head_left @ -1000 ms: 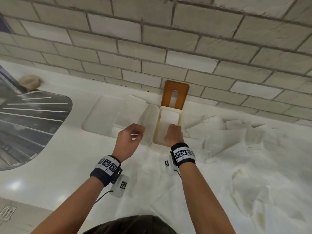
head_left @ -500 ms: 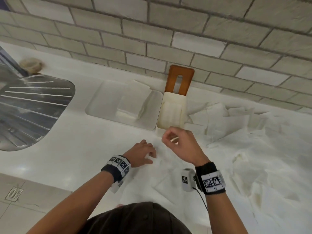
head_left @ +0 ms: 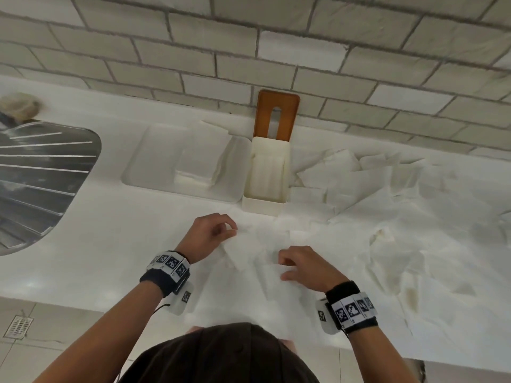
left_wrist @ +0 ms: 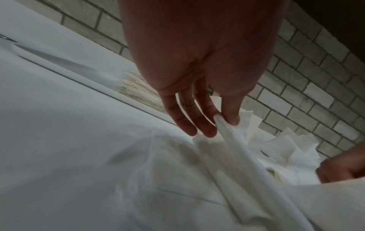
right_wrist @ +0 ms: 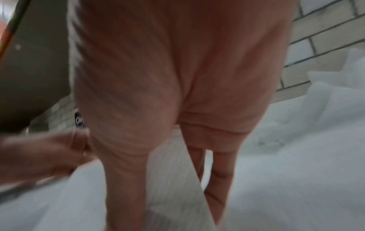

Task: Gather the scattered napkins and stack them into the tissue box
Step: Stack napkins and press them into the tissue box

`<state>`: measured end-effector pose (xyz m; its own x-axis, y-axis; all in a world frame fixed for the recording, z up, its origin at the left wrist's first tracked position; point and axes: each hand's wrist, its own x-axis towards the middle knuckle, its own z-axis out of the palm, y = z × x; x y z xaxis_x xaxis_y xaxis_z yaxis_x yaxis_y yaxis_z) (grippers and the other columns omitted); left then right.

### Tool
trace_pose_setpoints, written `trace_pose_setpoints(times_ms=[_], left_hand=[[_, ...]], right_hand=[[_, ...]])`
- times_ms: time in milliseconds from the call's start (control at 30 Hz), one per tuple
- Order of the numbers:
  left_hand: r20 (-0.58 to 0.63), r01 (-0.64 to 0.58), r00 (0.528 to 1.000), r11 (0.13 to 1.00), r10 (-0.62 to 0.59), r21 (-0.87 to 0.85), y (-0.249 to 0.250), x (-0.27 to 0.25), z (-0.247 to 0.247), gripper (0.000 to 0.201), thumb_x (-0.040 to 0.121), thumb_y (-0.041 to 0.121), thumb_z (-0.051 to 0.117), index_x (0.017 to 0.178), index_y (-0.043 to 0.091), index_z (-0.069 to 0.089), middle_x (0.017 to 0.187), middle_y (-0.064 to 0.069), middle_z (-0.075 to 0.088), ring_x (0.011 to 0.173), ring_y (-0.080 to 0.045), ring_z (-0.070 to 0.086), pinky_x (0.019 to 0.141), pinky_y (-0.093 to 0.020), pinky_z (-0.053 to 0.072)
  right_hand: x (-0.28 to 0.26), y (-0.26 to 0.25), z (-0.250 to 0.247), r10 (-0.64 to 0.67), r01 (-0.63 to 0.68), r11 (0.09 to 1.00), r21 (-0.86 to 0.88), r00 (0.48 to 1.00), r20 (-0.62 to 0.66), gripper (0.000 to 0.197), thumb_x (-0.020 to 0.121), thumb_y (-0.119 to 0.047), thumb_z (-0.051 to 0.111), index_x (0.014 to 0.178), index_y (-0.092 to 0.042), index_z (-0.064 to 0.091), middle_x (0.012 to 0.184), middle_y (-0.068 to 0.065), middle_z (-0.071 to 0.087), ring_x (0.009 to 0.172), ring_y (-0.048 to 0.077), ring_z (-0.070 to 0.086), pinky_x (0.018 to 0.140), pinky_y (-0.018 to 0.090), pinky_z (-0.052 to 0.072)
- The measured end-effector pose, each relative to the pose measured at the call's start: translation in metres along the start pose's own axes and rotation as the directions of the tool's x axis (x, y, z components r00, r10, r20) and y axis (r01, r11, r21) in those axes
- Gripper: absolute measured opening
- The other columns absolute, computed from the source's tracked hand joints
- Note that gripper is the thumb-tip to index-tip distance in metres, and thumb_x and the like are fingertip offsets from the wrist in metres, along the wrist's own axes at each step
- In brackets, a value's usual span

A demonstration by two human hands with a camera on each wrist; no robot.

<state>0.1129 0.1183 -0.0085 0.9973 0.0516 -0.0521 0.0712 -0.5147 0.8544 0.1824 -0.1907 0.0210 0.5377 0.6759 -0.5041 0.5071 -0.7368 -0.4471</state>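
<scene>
Your left hand (head_left: 208, 234) pinched one edge of a napkin (head_left: 250, 251) between the thumb and a finger, and the other fingers (left_wrist: 185, 123) hung straight. Your right hand (head_left: 305, 268) held the other side of that same napkin, with the thumb and fingers closed on the paper. The napkin lay on the white counter (head_left: 83, 261), just in front of the tissue box (head_left: 266, 172). The box stood open by the wall, with its brown lid (head_left: 276, 114) leaning up behind it. Some folded napkins already sat inside. Many more loose napkins (head_left: 387, 203) were spread out to your right.

I think you were picking up this napkin to fold it. To do that well, you had to hold it softly, because thin paper tears fast. You had to lift both sides together so it stayed flat. You had to make sure only one sheet came up, since others lay under it. Then it needed a neat fold, small enough to fit in the box.
</scene>
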Motion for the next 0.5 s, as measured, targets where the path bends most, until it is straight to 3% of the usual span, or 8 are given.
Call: trace_pose_setpoints(times_ms=[67,133,200,267,333,367,433,500], left_hand=[[-0.017,0.028,0.999,1.000,-0.028,0.003,-0.002,-0.002,-0.002,0.013,0.095,0.023,0.080,0.096,0.036,0.077,0.080,0.000,0.063,0.073,-0.020,0.061,0.078,-0.043,0.056],[-0.054,0.024,0.998,1.000,-0.024,-0.006,0.002,-0.004,-0.006,0.013,0.095,0.022,0.081,0.097,0.034,0.080,0.084,0.002,0.065,0.077,-0.018,0.065,0.080,-0.042,0.058],[-0.096,-0.012,0.995,1.000,0.012,-0.001,0.010,-0.005,-0.010,0.008,0.094,0.022,0.082,0.096,0.030,0.080,0.092,0.006,0.067,0.088,-0.016,0.069,0.085,-0.033,0.059],[-0.128,-0.043,0.991,0.999,0.043,-0.001,0.022,-0.003,-0.015,0.007,0.093,0.024,0.083,0.094,0.028,0.077,0.101,0.010,0.070,0.103,-0.014,0.069,0.092,-0.026,0.055],[-0.157,-0.029,0.987,0.998,0.019,-0.056,0.037,0.002,-0.023,0.007,0.096,0.025,0.079,0.095,0.025,0.072,0.099,0.011,0.075,0.103,-0.012,0.071,0.095,-0.021,0.053],[-0.173,-0.012,0.985,0.995,-0.006,-0.100,0.045,0.005,-0.027,0.008,0.098,0.024,0.077,0.096,0.022,0.069,0.093,0.010,0.076,0.097,-0.009,0.072,0.092,-0.020,0.053],[-0.216,-0.019,0.976,0.991,-0.010,-0.130,0.060,0.012,-0.036,0.010,0.102,0.023,0.072,0.099,0.021,0.063,0.079,0.004,0.076,0.079,-0.008,0.071,0.080,-0.021,0.055],[-0.267,-0.046,0.964,0.994,0.018,-0.101,0.072,0.021,-0.047,0.009,0.104,0.022,0.069,0.105,0.022,0.060,0.072,0.000,0.074,0.073,-0.016,0.069,0.074,-0.029,0.056]], right_hand=[[-0.006,-0.003,-0.020,-0.018,0.018,1.000,0.010,1.000,-0.025,0.016,0.096,-0.020,0.076,0.100,-0.035,0.071,0.107,-0.004,0.064,0.103,0.018,0.059,0.094,0.036,0.051],[-0.010,-0.011,-0.053,-0.038,0.044,0.997,0.057,0.994,-0.103,0.024,0.096,-0.017,0.077,0.115,-0.033,0.077,0.110,-0.005,0.069,0.103,0.013,0.063,0.091,0.027,0.051],[-0.008,-0.021,-0.092,-0.036,0.064,0.991,0.119,0.974,-0.225,0.032,0.091,-0.018,0.084,0.116,-0.036,0.074,0.102,-0.009,0.072,0.090,0.005,0.066,0.080,0.018,0.050],[0.005,-0.030,-0.134,0.001,0.047,0.992,0.119,0.927,-0.376,0.029,0.087,-0.020,0.088,0.107,-0.029,0.069,0.093,-0.006,0.071,0.080,0.004,0.064,0.068,0.010,0.045],[0.027,-0.034,-0.173,0.042,0.028,0.992,0.126,0.854,-0.518,0.017,0.091,-0.019,0.084,0.094,-0.024,0.068,0.089,-0.006,0.072,0.084,0.009,0.067,0.071,0.009,0.047],[0.037,-0.036,-0.191,0.045,0.024,0.994,0.106,0.802,-0.596,0.014,0.092,-0.020,0.081,0.089,-0.026,0.069,0.089,-0.007,0.073,0.089,0.013,0.069,0.078,0.017,0.053],[0.055,-0.042,-0.220,-0.034,0.038,0.999,-0.013,0.655,-0.755,0.010,0.094,-0.024,0.078,0.090,-0.029,0.071,0.091,-0.007,0.075,0.091,0.021,0.070,0.086,0.038,0.058],[0.069,-0.048,-0.240,-0.113,0.008,0.992,-0.127,0.510,-0.853,0.003,0.097,-0.024,0.076,0.097,-0.025,0.074,0.095,-0.001,0.075,0.086,0.022,0.070,0.081,0.036,0.057]])
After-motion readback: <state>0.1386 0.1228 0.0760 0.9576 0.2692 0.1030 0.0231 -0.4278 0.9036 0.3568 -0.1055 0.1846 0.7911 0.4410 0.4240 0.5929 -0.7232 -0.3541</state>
